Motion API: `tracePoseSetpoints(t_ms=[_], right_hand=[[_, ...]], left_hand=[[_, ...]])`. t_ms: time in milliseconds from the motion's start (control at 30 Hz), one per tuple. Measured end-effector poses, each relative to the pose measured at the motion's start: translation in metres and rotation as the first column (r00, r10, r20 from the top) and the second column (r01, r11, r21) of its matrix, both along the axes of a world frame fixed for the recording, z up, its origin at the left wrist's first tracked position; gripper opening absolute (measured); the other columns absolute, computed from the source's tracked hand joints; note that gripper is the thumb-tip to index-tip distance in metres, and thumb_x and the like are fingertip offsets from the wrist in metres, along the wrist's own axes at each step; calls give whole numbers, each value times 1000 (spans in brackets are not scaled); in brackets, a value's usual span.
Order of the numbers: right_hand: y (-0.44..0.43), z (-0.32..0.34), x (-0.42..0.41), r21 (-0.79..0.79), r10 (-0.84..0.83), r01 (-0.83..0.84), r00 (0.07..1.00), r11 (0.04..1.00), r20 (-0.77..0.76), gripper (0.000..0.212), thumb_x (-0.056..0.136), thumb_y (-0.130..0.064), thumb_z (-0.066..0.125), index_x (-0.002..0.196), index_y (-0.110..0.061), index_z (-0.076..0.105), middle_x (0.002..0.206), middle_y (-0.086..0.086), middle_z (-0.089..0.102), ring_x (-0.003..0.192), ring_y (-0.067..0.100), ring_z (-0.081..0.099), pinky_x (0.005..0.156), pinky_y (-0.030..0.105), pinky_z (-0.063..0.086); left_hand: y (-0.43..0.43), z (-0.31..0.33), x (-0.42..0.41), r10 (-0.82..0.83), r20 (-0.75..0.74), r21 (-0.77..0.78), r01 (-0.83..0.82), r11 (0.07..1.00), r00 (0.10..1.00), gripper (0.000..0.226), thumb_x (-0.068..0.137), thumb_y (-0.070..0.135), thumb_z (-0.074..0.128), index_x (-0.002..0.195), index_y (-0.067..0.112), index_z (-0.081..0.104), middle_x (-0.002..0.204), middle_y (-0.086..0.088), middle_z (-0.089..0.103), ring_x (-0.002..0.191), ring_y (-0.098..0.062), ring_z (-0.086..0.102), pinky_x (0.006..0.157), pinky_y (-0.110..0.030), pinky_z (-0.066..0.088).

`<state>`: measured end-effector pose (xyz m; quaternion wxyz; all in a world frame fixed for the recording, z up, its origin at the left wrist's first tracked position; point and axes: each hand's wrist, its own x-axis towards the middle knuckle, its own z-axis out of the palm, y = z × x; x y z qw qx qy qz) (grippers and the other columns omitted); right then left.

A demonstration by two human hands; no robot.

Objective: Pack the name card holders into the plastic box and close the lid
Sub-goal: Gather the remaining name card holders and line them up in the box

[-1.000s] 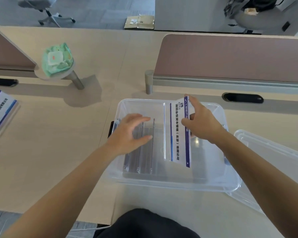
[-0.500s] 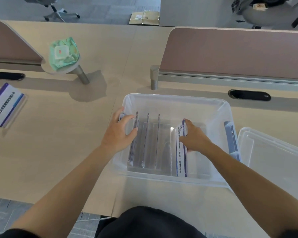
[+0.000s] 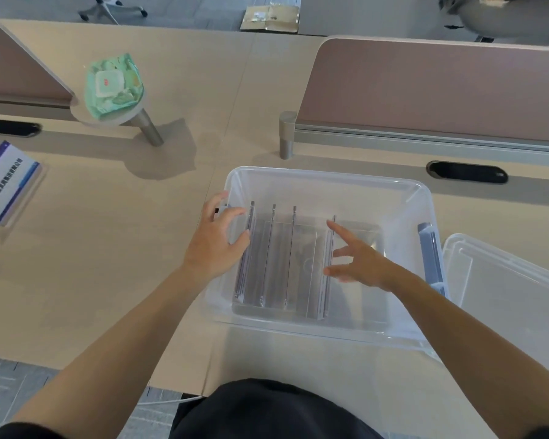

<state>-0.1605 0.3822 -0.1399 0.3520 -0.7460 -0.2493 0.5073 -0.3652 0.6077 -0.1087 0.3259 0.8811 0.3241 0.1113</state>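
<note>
In the middle of the frame a clear plastic box (image 3: 327, 182) sits on the worktop (image 3: 108, 255) with four name card holders (image 3: 287, 258) standing on edge inside it, side by side. The left hand (image 3: 217, 239) reaches over the box's left wall, its fingers (image 3: 235, 213) loosely curled against the leftmost holder – while the right hand (image 3: 358, 261) hovers inside the box with fingers (image 3: 338, 228) spread and holding nothing, the forefinger near the top of the rightmost holder. The lid (image 3: 507, 280) lies off the box at the right edge, and one more name card holder (image 3: 5, 183) lies on the worktop at the far left.
</note>
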Motion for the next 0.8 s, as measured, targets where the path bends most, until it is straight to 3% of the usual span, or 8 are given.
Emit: tracePoseSetpoints(t_ms=[133, 333, 467, 567, 700, 800], right_hand=[[6, -7, -1, 38, -34, 37, 998, 999, -59, 105, 70, -28, 87, 145, -61, 21, 148, 14, 44, 130, 21, 47, 89, 40, 59], [11, -11, -3, 84, -52, 59, 995, 995, -82, 105, 70, -24, 84, 145, -59, 20, 155, 10, 36, 137, 22, 42, 82, 33, 61], [13, -11, -5, 121, -62, 78, 990, 990, -130, 107, 65, -25, 84, 147, -57, 23, 160, 4, 29, 142, 22, 37, 83, 35, 61], [15, -13, -7, 142, -74, 96, 985, 985, -154, 102, 72, -18, 84, 145, -58, 24, 162, 0, 25, 142, 20, 36, 83, 35, 61], [18, -16, -11, 154, -57, 76, 991, 985, -124, 96, 79, -15, 81, 141, -61, 24, 163, -2, 24, 144, 22, 36, 83, 33, 61], [20, -16, -12, 151, -53, 67, 994, 986, -94, 92, 82, -17, 78, 141, -61, 22, 162, 3, 27, 142, 23, 40, 84, 32, 60]], left_hand=[[0, 1, 0, 8, 0, -5, -8, 1000, 1000, 37, 88, 21, 65, 124, 23, 60, 154, 10, 21, 119, 17, 23, 94, -21, 31], [1, 1, 1, 23, -17, -14, -24, 1000, 1000, 33, 88, 21, 65, 121, 23, 62, 153, 12, 21, 124, 17, 20, 93, -18, 29], [1, -1, 1, 25, -7, -15, -25, 1000, 1000, 33, 88, 19, 65, 121, 22, 62, 152, 12, 23, 117, 32, 15, 87, -7, 25], [1, -1, 2, 29, -2, -11, -29, 1000, 1000, 33, 87, 17, 65, 119, 21, 63, 152, 11, 24, 115, 36, 11, 83, -3, 23], [-1, 1, 1, 31, 1, -12, -31, 999, 1000, 31, 87, 15, 65, 118, 19, 63, 152, 8, 25, 110, 37, 14, 89, -18, 33], [-1, 2, 1, 31, 13, -13, -31, 999, 999, 31, 87, 13, 64, 117, 18, 63, 152, 7, 25, 104, 40, 15, 88, -21, 34]])
